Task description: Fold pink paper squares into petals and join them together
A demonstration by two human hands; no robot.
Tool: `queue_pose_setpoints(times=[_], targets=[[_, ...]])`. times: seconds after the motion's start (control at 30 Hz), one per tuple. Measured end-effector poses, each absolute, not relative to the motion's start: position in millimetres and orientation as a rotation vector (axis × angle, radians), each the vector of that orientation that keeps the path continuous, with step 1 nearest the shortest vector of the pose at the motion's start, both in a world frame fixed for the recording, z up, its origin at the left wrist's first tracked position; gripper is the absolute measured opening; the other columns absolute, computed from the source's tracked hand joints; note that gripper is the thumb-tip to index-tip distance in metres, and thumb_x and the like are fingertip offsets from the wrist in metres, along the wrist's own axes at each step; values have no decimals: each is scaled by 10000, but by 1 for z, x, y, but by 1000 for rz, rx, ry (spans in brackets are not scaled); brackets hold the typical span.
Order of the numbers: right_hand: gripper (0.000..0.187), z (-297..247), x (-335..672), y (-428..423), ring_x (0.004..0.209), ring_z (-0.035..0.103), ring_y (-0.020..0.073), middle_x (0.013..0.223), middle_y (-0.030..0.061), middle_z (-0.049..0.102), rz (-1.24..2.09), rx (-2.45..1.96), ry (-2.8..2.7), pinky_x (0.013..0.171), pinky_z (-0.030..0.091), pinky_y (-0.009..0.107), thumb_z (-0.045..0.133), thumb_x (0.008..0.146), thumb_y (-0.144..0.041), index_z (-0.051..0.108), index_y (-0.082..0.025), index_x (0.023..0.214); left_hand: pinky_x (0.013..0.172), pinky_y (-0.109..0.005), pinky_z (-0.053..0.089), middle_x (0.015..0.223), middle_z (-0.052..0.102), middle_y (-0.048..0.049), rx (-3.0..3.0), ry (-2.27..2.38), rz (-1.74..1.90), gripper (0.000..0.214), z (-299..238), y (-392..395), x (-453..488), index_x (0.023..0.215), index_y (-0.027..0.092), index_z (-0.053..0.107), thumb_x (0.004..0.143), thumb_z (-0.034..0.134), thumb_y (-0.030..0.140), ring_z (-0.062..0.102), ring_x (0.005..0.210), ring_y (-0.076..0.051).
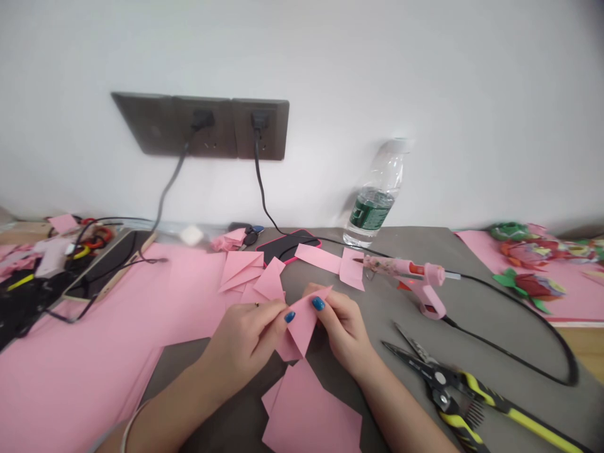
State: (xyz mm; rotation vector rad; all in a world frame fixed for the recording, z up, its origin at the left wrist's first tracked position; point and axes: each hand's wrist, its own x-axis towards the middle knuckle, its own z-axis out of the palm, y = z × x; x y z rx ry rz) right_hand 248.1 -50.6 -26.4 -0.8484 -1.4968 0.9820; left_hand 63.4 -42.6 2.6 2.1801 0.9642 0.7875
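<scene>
My left hand (245, 336) and my right hand (342, 324) both pinch one folded pink paper piece (302, 324) above the grey table mat (377, 314), thumbs on top, nails painted blue. The piece is folded to a point that hangs downward between the hands. Just below it lies a loose pink paper sheet (311, 415). Behind the hands lie several folded pink triangles (250, 274) and a pink strip (325, 258).
A pink glue gun (419, 280) with a black cord lies right of the hands, and yellow-handled scissors (453, 384) lie nearer right. A water bottle (375, 201) stands by the wall. A phone (287, 245), large pink sheets (94, 352), paper flowers (528, 264) and wall sockets (202, 126) surround.
</scene>
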Motion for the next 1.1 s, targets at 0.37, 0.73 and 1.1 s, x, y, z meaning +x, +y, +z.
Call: queue_pose_setpoints(times=[0.37,0.73,1.1], targets=[[463,-23,247,-51,553,304,109,607,-37,372,1230,-861,-1542,517,273,250,484,1003,-436,464,-184,615,478,-268,173,574,209,63,1879,919,556,376,4,-35,63,611,206,222,921,433,185,236,514,-99],[521,-23,244,-54,589,374,122,599,-25,406,1368,-857,-1780,561,336,251,491,964,-559,495,-179,607,522,-241,272,647,389,56,1834,923,640,301,0,-40,66,739,212,400,1002,449,348,370,574,-116],[469,-25,245,-53,590,360,109,624,-23,435,1319,-895,-1807,552,316,245,491,986,-466,472,-172,621,523,-243,260,625,372,65,1900,953,643,293,-1,-37,64,710,210,371,987,444,274,357,558,-110]])
